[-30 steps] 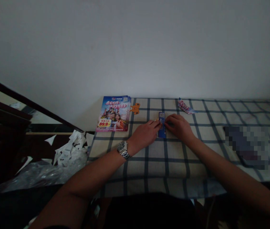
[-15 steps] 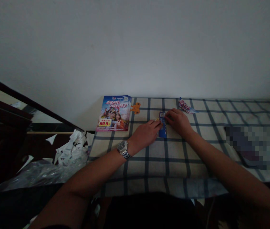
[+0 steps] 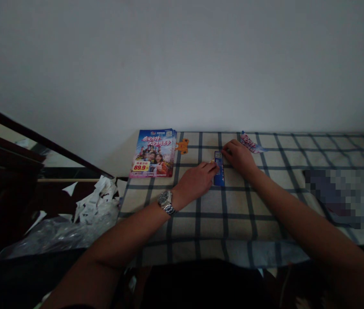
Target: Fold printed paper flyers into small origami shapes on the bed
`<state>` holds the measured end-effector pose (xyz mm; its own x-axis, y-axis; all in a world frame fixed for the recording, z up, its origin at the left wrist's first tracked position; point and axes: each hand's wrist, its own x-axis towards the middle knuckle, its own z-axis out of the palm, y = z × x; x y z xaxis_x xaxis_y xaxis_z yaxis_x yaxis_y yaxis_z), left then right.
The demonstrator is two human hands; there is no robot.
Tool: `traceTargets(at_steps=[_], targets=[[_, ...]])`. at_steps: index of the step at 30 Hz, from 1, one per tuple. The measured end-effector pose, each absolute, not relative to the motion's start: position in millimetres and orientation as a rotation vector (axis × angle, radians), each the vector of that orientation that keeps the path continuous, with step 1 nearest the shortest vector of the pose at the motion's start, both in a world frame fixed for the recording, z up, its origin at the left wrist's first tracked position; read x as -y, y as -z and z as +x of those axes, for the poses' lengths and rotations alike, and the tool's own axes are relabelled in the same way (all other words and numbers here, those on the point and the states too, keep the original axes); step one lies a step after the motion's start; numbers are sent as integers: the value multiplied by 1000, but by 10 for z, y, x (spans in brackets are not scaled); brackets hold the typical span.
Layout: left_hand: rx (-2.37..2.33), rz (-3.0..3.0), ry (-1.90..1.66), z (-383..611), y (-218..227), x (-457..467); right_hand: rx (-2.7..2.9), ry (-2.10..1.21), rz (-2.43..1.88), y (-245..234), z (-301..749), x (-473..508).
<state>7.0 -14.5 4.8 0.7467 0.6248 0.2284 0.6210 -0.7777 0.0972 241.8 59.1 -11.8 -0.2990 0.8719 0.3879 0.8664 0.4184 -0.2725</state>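
A narrow folded flyer (image 3: 219, 177), blue with a printed code at its top, lies on the checked cloth. My left hand (image 3: 198, 178), with a metal watch on its wrist, presses the flyer's left side down under its fingertips. At the upper right corner of the flyer is my right hand (image 3: 238, 156), its thumb and fingers closed in a pinch; whether paper sits between them cannot be made out. Left of both hands lies a stack of printed flyers (image 3: 153, 153). A crumpled or folded colourful piece of paper (image 3: 251, 143) rests beyond my right hand.
The checked cloth (image 3: 185, 227) covers a surface set against a pale wall (image 3: 182, 64). An orange bear figure (image 3: 182, 146) shows beside the stack. A dark, partly pixelated flat object (image 3: 333, 197) lies at right. Torn white paper (image 3: 96, 197) and clear plastic (image 3: 59, 231) are at lower left.
My right hand has slid up along the folded flyer's right edge to its upper corner. My left hand and the flyer have stayed in place.
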Motion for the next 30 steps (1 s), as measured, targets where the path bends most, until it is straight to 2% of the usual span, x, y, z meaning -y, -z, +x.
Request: traceTargets(at_steps=[13, 30], targets=[[-1021, 2929, -413, 68, -32, 143, 2140, -109, -1436, 73, 2444, -488], [-1079, 2833, -521, 80, -57, 124, 2277, -117, -1106, 263, 2493, -300]])
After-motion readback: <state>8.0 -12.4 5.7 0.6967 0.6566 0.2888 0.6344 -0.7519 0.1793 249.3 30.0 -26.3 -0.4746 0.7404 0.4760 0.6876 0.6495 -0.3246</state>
